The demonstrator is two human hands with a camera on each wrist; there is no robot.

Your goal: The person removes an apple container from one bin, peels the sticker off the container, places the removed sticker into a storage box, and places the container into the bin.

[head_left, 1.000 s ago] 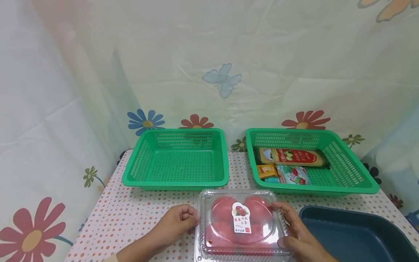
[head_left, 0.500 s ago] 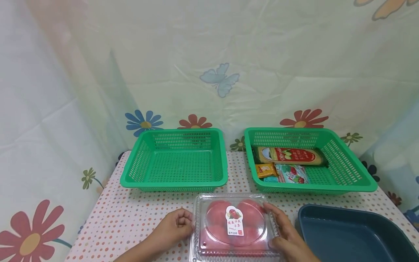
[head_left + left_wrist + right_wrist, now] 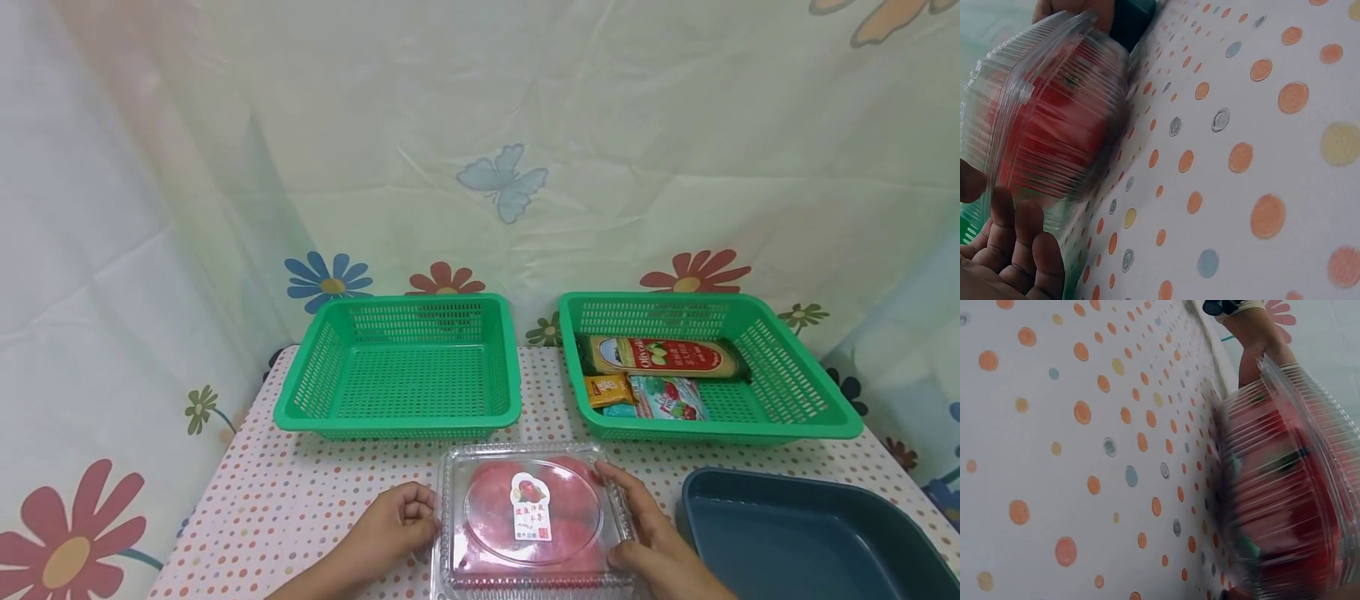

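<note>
A clear plastic clamshell box [image 3: 570, 546] of red apples, with a white label [image 3: 531, 506] on its lid, is between both hands in the head view. My left hand [image 3: 397, 525] pinches the rim on its left side; in the left wrist view the thumb and fingertips [image 3: 1002, 206] meet at the lid's edge. On the opposite side, my right hand [image 3: 652, 533] grips the box with its thumb near the front and fingers toward the back corner. Through the ribbed wall of the box [image 3: 1285, 481], the fruit looks blurred in the right wrist view.
Behind the box at the left stands a green basket [image 3: 397, 421] with nothing in it. A second green basket [image 3: 795, 429] at the right holds a pasta packet [image 3: 663, 357], an orange packet [image 3: 609, 390] and a fruit-print packet [image 3: 667, 397]. A dark blue basin [image 3: 795, 533] sits front right.
The box of apples has moved a little left and toward the person, with both hands still on it. The baskets and basin stay in place; the head view has shifted slightly.
</note>
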